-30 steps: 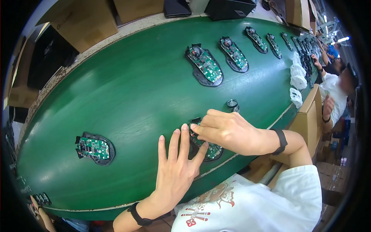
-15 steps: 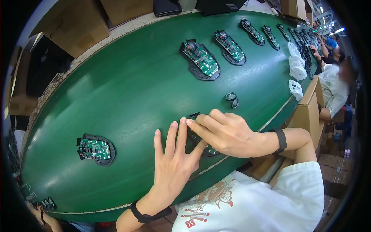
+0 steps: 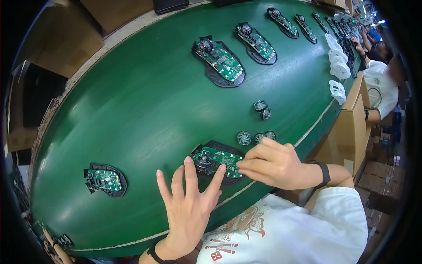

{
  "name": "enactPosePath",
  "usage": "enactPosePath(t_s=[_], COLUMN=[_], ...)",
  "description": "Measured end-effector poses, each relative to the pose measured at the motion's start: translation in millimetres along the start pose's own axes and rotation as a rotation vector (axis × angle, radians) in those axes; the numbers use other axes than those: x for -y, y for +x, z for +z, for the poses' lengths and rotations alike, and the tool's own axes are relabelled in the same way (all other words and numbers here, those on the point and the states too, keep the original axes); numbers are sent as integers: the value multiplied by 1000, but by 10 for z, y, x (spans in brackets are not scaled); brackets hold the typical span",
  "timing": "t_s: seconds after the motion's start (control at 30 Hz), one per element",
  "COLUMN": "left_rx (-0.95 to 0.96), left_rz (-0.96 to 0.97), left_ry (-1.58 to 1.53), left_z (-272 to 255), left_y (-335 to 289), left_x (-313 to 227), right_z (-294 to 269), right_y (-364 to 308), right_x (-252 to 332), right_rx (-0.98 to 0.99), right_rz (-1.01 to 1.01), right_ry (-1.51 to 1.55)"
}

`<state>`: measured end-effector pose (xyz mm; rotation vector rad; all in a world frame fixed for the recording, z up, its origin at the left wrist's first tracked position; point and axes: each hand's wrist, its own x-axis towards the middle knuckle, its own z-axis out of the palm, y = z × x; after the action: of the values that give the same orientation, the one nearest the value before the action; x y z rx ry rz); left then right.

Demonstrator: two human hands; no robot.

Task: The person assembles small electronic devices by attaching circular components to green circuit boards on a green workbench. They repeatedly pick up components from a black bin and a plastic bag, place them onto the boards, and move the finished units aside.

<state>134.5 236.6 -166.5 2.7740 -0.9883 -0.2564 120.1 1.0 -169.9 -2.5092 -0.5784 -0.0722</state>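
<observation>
Near the belt's front edge lies an open mouse base point(image 3: 215, 145), black, with a green circuit board point(image 3: 226, 157) on it and a scroll wheel point(image 3: 203, 159) at its left end. My left hand point(image 3: 191, 198) is open, fingers spread; its index fingertip and thumb rest on the near side of this mouse. My right hand point(image 3: 274, 167) is closed in a pinch at the board's right end. Whatever lies between those fingertips, if anything, is too small to make out. Just beyond my right hand sit loose scroll wheels point(image 3: 244, 138), partly covered by it.
Two more loose wheels point(image 3: 263, 109) lie farther off. Mouse bases with boards point(image 3: 220, 61) stand in a row toward the far right, another point(image 3: 105, 179) at left. White plastic shells point(image 3: 337, 91) and a cardboard box point(image 3: 347, 119) are at right. Other people work along the belt.
My right hand has moved from the mouse's scroll-wheel end to the board's right end, uncovering the board and wheel. My left hand has shifted slightly left and down. The view has tilted a little.
</observation>
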Motion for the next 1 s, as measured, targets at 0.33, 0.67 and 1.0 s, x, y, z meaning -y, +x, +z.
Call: enactPosePath(t_s=[0.33, 0.67, 1.0], left_rx=[-1, -11, -32], left_rz=[-8, 30, 28], left_ry=[-40, -25, -57], left_z=[52, 32, -43], left_y=[2, 48, 101], left_x=[9, 22, 60], right_z=[211, 188, -179], right_y=[-21, 30, 148], right_x=[50, 12, -101], right_rx=[-110, -58, -81], right_rz=[-25, -31, 80], right_ry=[-22, 56, 185])
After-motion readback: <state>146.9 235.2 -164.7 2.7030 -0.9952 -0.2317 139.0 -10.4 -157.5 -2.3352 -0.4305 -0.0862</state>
